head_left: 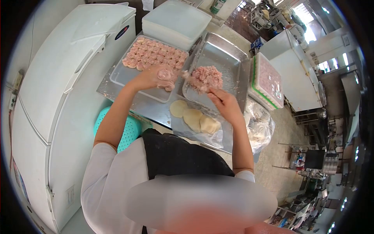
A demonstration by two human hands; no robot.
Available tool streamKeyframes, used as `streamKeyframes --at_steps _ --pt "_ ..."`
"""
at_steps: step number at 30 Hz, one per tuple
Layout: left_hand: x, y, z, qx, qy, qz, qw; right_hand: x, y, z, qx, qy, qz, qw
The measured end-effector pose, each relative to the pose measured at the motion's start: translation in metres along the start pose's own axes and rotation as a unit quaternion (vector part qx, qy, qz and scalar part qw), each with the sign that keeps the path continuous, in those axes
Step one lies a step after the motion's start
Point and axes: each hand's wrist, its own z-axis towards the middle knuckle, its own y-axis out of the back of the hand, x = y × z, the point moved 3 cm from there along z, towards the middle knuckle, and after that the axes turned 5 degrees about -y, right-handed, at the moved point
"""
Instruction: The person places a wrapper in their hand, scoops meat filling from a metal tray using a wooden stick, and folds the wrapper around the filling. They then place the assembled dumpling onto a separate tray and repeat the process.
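My left hand (163, 77) is cupped around a dumpling (165, 75) of pink minced meat, above the near right part of a plastic tray (128, 80). Rows of filled dumplings (152, 54) cover the far part of that tray. My right hand (225, 102) grips a thin spatula (198, 82), blurred and smeared with meat, at the near side of a metal pan (233, 58). A mound of minced meat (210, 76) lies in the pan. Round dough wrappers (193, 118) rest on plastic near my body, between the two hands.
Stacked plastic trays (175, 21) stand behind the dumplings. A green-rimmed box (269, 80) of meat sits right of the pan, with a plastic bag (259, 126) nearer me. A white freezer (74, 70) stands at left, and a turquoise basket (128, 130) is below the table edge.
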Motion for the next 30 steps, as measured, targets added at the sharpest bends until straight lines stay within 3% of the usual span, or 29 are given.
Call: streamKeyframes --at_steps 6,8,9,11,15,18,21,23,24,26,30 --pt "0.121 0.037 -0.052 -0.112 0.058 0.069 0.99 -0.036 -0.033 -0.034 -0.074 -0.135 0.114 0.982" --pt "0.151 0.033 -0.059 -0.145 0.009 0.21 0.967 -0.053 -0.049 -0.053 -0.086 -0.221 0.178 0.955" --pt "0.151 0.032 -0.058 -0.14 0.006 0.21 0.968 -0.052 -0.054 -0.061 -0.09 -0.225 0.179 0.954" --pt "0.152 0.021 -0.052 -0.125 0.067 0.147 0.979 -0.054 -0.065 -0.079 -0.099 -0.284 0.306 0.903" --pt "0.145 0.0 -0.039 -0.107 0.086 0.129 0.982 -0.041 -0.075 -0.092 -0.116 -0.292 0.321 0.894" --pt "0.157 -0.013 -0.029 -0.132 0.089 0.125 0.979 -0.035 -0.07 -0.093 -0.098 -0.318 0.263 0.905" --pt "0.171 -0.018 -0.016 -0.172 0.024 0.149 0.973 -0.041 -0.065 -0.086 -0.084 -0.331 0.209 0.917" --pt "0.18 -0.024 -0.013 -0.191 -0.019 0.241 0.951 -0.045 -0.053 -0.074 -0.078 -0.224 -0.016 0.971" --pt "0.176 -0.023 -0.013 -0.184 -0.025 0.237 0.954 -0.056 -0.044 -0.069 -0.062 -0.229 -0.067 0.969" --pt "0.153 -0.013 -0.021 -0.101 0.017 0.195 0.975 -0.08 -0.018 -0.055 -0.026 -0.179 -0.223 0.958" --pt "0.073 -0.026 -0.032 -0.114 0.019 0.27 0.956 -0.076 0.022 -0.009 0.047 -0.13 -0.332 0.933"
